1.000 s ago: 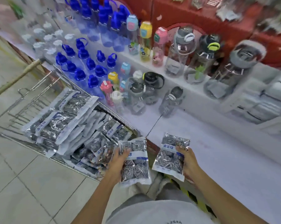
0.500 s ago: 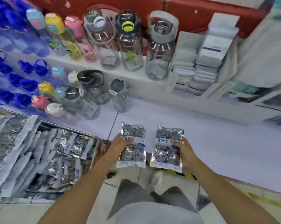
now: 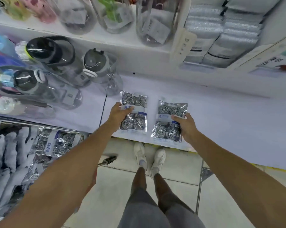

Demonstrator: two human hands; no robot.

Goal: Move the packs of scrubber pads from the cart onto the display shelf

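Two clear packs of steel scrubber pads with blue-white labels are held over the front of the white display shelf (image 3: 221, 116). My left hand (image 3: 118, 115) grips the left pack (image 3: 135, 102) by its left edge, thumb on the label. My right hand (image 3: 184, 125) grips the right pack (image 3: 167, 124) at its right edge. Both packs lie flat, low over or on the shelf; contact cannot be told. At the lower left, the cart (image 3: 40, 124) holds several more packs (image 3: 56, 142).
Water bottles (image 3: 60, 63) crowd the shelf's left part, close to the left pack. An upper shelf carries large clear bottles (image 3: 153, 25) and stacked grey packages (image 3: 221, 35). The cart's handle end (image 3: 107, 160) pokes out near my feet on the tiled floor.
Both hands carried the packs from beside the cart forward and down over the shelf's front. My view swung right and closer to the shelf.
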